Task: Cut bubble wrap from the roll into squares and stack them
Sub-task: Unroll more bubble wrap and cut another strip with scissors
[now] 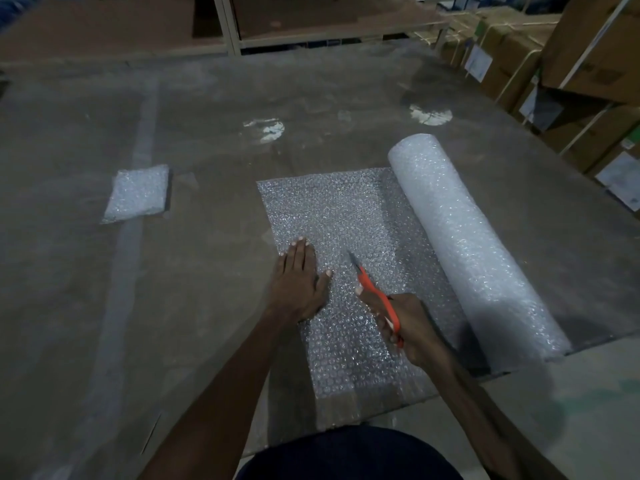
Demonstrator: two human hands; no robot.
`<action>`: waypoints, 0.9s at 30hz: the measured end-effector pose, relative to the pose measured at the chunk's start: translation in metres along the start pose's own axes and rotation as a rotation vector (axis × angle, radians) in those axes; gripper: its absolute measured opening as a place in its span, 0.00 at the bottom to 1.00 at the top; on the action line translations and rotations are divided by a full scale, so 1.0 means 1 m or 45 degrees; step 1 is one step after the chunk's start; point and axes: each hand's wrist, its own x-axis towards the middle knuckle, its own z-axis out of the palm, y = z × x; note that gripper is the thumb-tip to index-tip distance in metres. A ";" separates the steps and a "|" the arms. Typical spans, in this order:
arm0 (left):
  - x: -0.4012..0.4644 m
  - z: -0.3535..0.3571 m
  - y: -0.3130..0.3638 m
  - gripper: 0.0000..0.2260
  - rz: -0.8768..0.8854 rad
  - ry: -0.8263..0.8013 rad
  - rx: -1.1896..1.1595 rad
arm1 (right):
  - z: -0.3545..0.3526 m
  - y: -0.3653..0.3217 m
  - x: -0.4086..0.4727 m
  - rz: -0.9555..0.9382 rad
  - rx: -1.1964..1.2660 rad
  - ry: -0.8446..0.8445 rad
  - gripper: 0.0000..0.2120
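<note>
A bubble wrap roll [474, 244] lies on the floor at the right, with an unrolled sheet [332, 209] spread flat to its left. My left hand [299, 282] presses flat on the sheet's left edge, fingers straight. My right hand [408, 327] grips orange-handled scissors [375, 296], whose blades point away from me over the middle of the sheet. A stack of cut bubble wrap squares [136, 194] sits on the floor at the far left.
Brown cardboard sheeting [214, 140] covers the floor. Cardboard boxes [554, 74] are piled along the right side. A metal shelf frame [232, 26] stands at the back. Two bright reflections lie on the floor beyond the sheet.
</note>
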 end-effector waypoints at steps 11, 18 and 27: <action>0.002 0.001 -0.001 0.35 -0.005 -0.009 0.048 | 0.000 -0.001 0.003 -0.011 0.005 -0.027 0.18; 0.008 -0.008 0.001 0.36 -0.023 0.023 0.017 | 0.002 -0.008 0.006 0.018 -0.002 0.002 0.18; 0.046 -0.021 -0.017 0.38 -0.033 0.025 0.043 | 0.002 -0.008 0.008 -0.005 -0.026 -0.001 0.17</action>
